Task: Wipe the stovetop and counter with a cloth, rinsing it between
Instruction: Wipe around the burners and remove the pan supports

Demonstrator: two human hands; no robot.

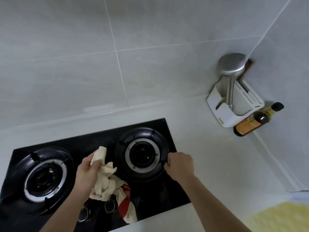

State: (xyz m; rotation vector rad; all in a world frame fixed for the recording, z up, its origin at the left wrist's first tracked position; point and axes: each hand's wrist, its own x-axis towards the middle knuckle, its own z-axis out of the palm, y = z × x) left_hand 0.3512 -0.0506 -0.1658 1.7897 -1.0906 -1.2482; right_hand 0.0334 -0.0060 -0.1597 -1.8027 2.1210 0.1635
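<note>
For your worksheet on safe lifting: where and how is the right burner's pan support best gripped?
Grip the right pan support by its outer ring on opposite sides, coming from above: the ring is round and lies flat. The right hand already grips its right rim.

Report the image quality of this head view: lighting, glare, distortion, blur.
Head view: soft, even light with no hard shadows; the black glass stovetop shows faint sheen rather than strong glare. Wide-angle distortion bends the tile grout lines and counter edge. The yellow patch at bottom right is smeared; the cloth and both hands are reasonably sharp.
</note>
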